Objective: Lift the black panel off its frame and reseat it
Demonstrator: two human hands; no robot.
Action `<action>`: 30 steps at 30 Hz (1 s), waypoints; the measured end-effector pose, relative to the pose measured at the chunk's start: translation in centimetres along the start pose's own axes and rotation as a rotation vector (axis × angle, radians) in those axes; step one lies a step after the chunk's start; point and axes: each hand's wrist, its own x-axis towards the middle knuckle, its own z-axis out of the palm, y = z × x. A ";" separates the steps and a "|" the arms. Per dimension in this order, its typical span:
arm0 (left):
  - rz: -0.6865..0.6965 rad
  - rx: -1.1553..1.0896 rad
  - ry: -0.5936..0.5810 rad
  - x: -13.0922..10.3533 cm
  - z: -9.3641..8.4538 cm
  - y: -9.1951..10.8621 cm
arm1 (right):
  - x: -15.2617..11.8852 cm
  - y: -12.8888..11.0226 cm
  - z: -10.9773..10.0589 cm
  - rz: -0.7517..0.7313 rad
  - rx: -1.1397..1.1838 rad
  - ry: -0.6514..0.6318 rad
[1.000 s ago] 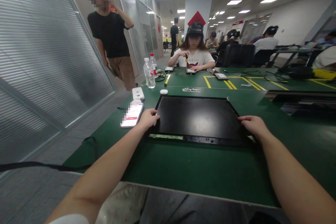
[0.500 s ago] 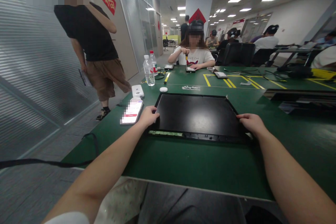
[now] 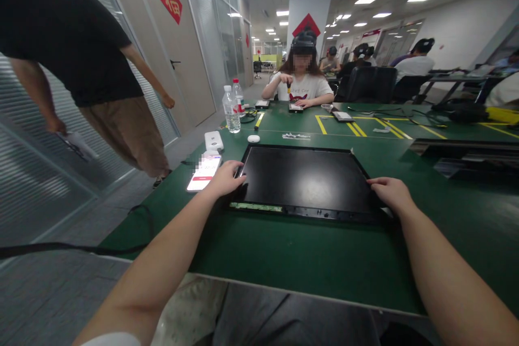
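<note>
The left hand (image 3: 228, 178) and right hand (image 3: 391, 194) grasp the black panel (image 3: 300, 178) by its opposite side edges, some fingertips hidden; a person (image 3: 68, 32) at left is cropped at the top.

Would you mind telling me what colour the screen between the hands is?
The screen is black, showing best in the head view.

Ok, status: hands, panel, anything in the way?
Left hand, right hand holding black panel by opposite sides. Green strip exposed, near edge. Phone beside left hand, off panel.
</note>
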 end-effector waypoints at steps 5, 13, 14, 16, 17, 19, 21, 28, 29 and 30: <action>0.185 0.050 -0.168 -0.7 -1.3 0.8 | 0.3 0.3 0.0 0.005 -0.001 -0.007; 0.251 0.059 -0.376 -1.1 -2.5 0.8 | 0.5 0.8 0.2 -0.012 0.038 0.011; 0.260 0.053 -0.396 -1.1 -2.6 0.6 | 0.5 0.8 0.2 -0.012 0.035 0.010; 0.274 0.042 -0.422 -1.0 -2.8 0.4 | 0.5 0.8 0.1 -0.005 0.028 -0.003; 0.278 0.040 -0.427 -1.0 -2.8 0.4 | 0.5 0.7 0.1 0.000 0.025 -0.012; 0.289 0.036 -0.427 -1.0 -2.7 0.4 | 0.5 0.7 0.0 0.014 0.016 -0.029; 0.303 0.033 -0.418 -0.9 -2.6 0.4 | 0.5 0.8 0.0 0.017 0.014 -0.033; 0.367 0.005 -0.391 -0.9 -2.6 0.6 | 0.5 0.8 0.1 0.017 0.097 -0.029; 0.369 0.006 -0.389 -1.0 -2.6 0.6 | 0.5 0.7 0.1 0.022 0.105 -0.038; 0.370 0.009 -0.386 -1.0 -2.6 0.7 | 0.5 0.6 0.0 0.029 0.110 -0.048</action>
